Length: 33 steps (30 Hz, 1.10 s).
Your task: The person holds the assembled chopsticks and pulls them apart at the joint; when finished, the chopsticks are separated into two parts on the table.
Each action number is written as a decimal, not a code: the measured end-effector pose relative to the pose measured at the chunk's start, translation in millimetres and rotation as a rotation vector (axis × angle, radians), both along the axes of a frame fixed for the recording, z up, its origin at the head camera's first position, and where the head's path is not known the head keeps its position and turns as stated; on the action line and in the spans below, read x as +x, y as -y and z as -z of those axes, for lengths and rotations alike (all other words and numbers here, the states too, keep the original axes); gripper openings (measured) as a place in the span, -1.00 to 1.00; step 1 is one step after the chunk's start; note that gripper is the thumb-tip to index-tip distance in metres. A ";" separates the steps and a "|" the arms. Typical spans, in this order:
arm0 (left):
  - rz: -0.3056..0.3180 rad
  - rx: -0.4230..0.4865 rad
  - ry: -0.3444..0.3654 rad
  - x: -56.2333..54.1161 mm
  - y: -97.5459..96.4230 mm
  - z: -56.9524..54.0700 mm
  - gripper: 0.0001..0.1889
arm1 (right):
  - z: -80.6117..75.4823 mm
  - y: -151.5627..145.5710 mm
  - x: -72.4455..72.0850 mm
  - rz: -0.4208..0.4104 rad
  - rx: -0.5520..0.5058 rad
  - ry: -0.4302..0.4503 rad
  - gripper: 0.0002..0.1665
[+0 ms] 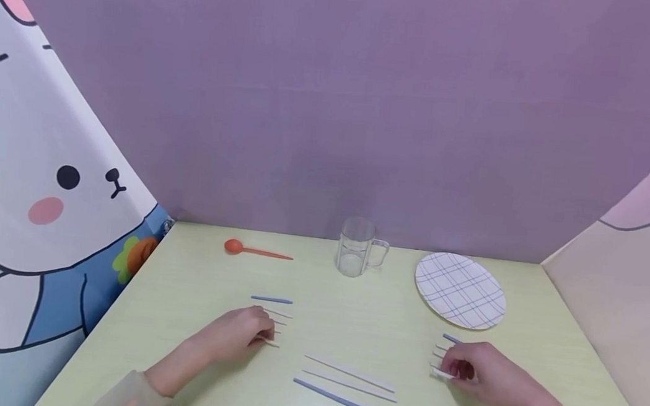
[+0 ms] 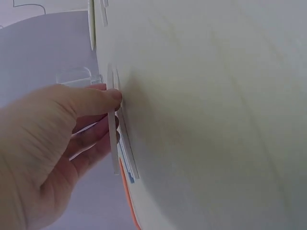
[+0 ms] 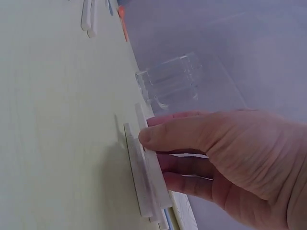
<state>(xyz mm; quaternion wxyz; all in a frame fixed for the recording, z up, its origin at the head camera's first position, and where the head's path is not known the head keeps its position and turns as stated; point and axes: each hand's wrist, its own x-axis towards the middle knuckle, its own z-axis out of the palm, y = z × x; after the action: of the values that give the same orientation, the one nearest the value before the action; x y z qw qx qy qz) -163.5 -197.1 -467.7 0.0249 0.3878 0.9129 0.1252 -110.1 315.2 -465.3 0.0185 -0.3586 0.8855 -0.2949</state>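
My left hand (image 1: 239, 331) pinches a white chopstick (image 2: 113, 143) between thumb and fingers, close over the left row of chopsticks. In that row a blue chopstick (image 1: 272, 299) lies farthest back, with white ones in front, partly hidden by the hand. On the right, my right hand (image 1: 493, 376) pinches another white chopstick (image 3: 157, 179) just above more white chopsticks (image 3: 137, 177). A blue chopstick (image 1: 451, 338) shows behind that hand. Between the hands lie two white chopsticks (image 1: 350, 386) and one blue chopstick (image 1: 341, 401), roughly side by side.
An orange spoon (image 1: 235, 246) lies at the back left of the pale table (image 1: 197, 276). A clear mug (image 1: 352, 254) stands at the back middle, its handle to the right. Right of it is a white plate with a checked pattern (image 1: 459, 291). A purple backdrop (image 1: 330, 116) rises behind.
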 end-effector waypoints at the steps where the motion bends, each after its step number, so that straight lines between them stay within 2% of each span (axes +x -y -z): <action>1: -0.006 0.001 0.016 -0.6 0.7 0.2 -0.81 | 0.7 0.4 -0.3 0.002 0.004 0.008 -0.61; 5: -0.015 0.017 0.030 -2.8 3.5 1.5 -0.80 | 2.9 0.8 -1.8 0.016 0.023 0.027 -0.64; 13: -0.031 0.022 0.035 -6.7 6.2 4.4 -0.81 | 7.4 2.5 -11.1 0.014 0.056 -0.021 -0.65; 18: 0.015 0.033 0.011 -5.5 1.0 -0.5 -0.82 | 4.6 11.0 -16.3 0.012 0.060 -0.082 -0.62; 22: 0.043 0.057 0.007 -2.9 -12.9 -7.8 -0.85 | -1.9 24.3 -20.0 0.014 0.063 -0.110 -0.67; 29: 0.067 0.036 0.050 0.0 -54.0 -15.9 -0.89 | -11.5 56.7 -27.3 -0.018 0.082 -0.001 -0.81; 33: 0.095 0.016 0.052 1.8 -78.5 -16.6 -0.92 | -13.1 71.3 -31.4 -0.066 0.083 0.015 -0.82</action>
<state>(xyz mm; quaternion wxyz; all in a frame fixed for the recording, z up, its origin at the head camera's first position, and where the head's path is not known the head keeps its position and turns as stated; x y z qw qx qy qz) -161.6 -118.6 -451.1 0.0516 0.4276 0.8914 0.1413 -141.6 243.9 -452.2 0.0494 -0.3842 0.8846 -0.2599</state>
